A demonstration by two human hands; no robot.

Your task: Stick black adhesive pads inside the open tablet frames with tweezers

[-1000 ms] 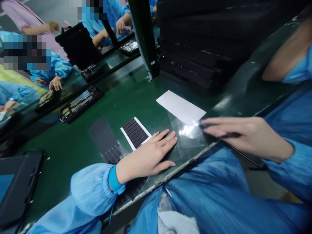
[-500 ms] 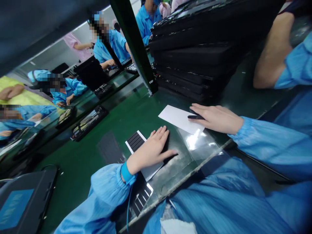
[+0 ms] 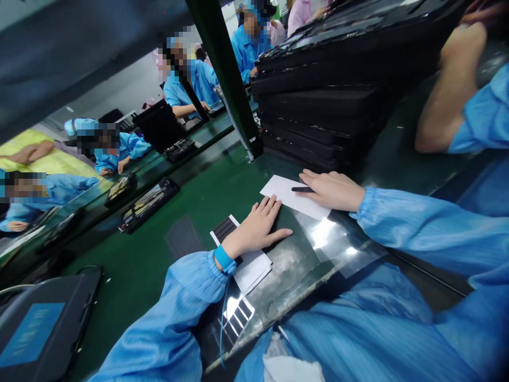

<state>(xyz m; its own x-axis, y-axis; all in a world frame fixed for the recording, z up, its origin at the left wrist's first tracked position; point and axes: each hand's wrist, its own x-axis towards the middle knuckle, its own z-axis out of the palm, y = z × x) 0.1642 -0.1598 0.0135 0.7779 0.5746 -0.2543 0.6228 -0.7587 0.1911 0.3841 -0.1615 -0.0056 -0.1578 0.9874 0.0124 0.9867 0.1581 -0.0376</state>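
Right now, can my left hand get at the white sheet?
Probably yes: your left hand sits right beside the white sheet, nothing between them, and your right hand covers only part of it.

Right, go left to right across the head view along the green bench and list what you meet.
black case with a blue panel, black tray of parts, left hand, right hand

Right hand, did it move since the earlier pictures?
Yes, the right hand moved closer to the green post, and now lies on the white sheet.
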